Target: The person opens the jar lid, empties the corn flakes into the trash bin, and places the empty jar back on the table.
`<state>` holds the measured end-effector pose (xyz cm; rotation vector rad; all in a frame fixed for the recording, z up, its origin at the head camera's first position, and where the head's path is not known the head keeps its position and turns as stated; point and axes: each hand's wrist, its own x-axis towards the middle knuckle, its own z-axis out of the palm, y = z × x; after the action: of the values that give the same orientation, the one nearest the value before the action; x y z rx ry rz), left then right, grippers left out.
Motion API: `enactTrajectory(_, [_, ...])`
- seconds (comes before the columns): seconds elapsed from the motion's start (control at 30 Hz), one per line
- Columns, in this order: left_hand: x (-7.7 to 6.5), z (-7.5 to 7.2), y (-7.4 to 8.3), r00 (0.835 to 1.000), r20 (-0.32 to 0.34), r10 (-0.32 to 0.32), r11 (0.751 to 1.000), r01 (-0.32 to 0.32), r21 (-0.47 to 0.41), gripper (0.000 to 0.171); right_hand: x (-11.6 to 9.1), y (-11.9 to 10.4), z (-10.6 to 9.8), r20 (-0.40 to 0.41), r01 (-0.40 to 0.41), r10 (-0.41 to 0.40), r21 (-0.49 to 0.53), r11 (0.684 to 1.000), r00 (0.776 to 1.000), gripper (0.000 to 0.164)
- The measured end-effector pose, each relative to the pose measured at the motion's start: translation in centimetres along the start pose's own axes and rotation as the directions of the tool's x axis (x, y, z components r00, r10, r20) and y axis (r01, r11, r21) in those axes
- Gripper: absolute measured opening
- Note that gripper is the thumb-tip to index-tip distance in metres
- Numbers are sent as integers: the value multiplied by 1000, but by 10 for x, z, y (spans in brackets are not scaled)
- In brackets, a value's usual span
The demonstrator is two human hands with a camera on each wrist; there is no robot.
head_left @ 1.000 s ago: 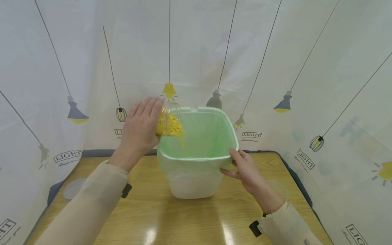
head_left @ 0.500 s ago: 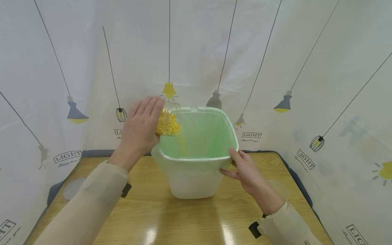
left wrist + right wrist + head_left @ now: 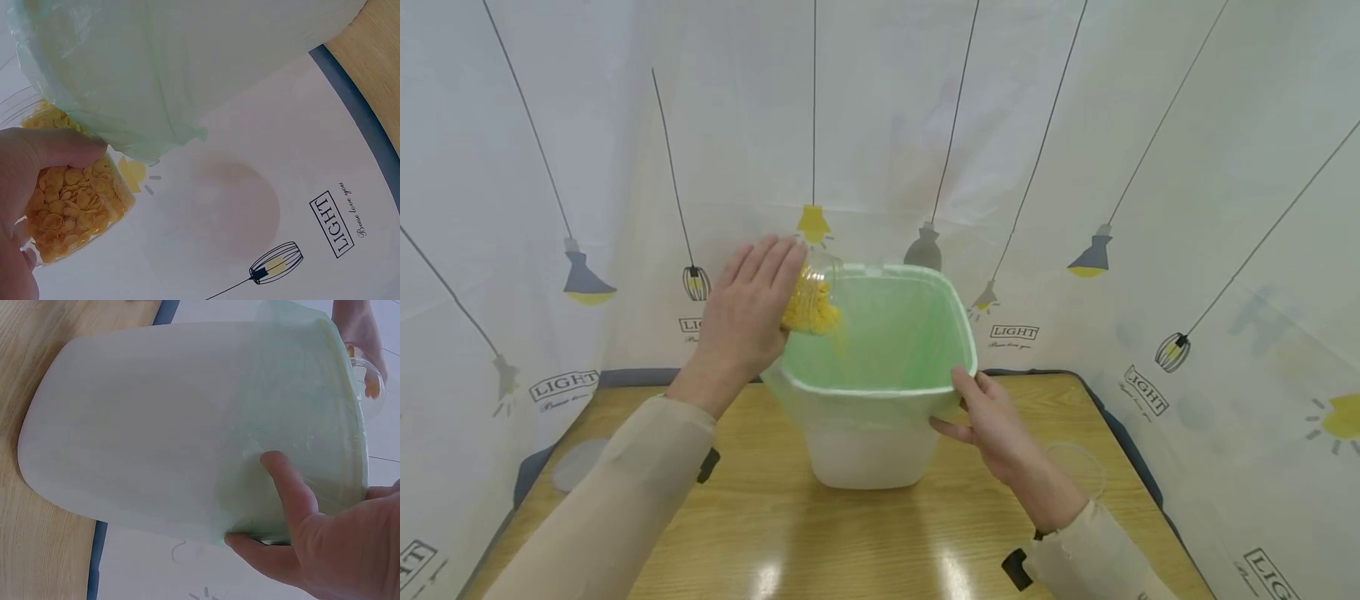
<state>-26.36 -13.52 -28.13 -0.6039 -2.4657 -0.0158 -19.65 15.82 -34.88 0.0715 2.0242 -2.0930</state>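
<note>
In the head view my left hand (image 3: pixel 745 308) grips a clear jar (image 3: pixel 822 265), tipped mouth-right at the left rim of a white trash bin (image 3: pixel 868 460). Yellow cornflakes (image 3: pixel 811 308) spill from its mouth into the bin, which stands upright with a pale green bag (image 3: pixel 865 408) folded over its rim. The left wrist view shows my thumb (image 3: pixel 75 147) across the jar, flakes still packed behind it. My right hand (image 3: pixel 996 425) holds the bin's right front corner, thumb at the rim; in the right wrist view, fingers (image 3: pixel 290 487) press the bag from outside.
A round, clear lid-like disc (image 3: pixel 580 463) lies on the wooden table (image 3: pixel 737 533) at the left. Another clear round piece (image 3: pixel 1078 467) lies beyond my right wrist. A white curtain (image 3: pixel 1037 150) printed with lamps encloses the table's back and sides.
Flakes keep dropping from the tilted jar into the bin. The bag's left side has flared outward below the rim. Both hands stay nearly in place.
</note>
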Motion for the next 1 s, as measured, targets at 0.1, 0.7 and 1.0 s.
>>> enactTrajectory(0.1, [0,2,-1,1000,-12,10,1000,-10,4,94,-1,0,0,-1,3,-3,2,1000,1000,52])
enactTrajectory(0.7, [0,2,0,999,-27,26,999,-26,28,93,1,1,-2,20,9,-9,5,1000,1000,54])
enactTrajectory(1.0, [-1,1,-1,998,-34,43,997,-41,58,92,1,1,-3,19,8,-8,4,1000,1000,54])
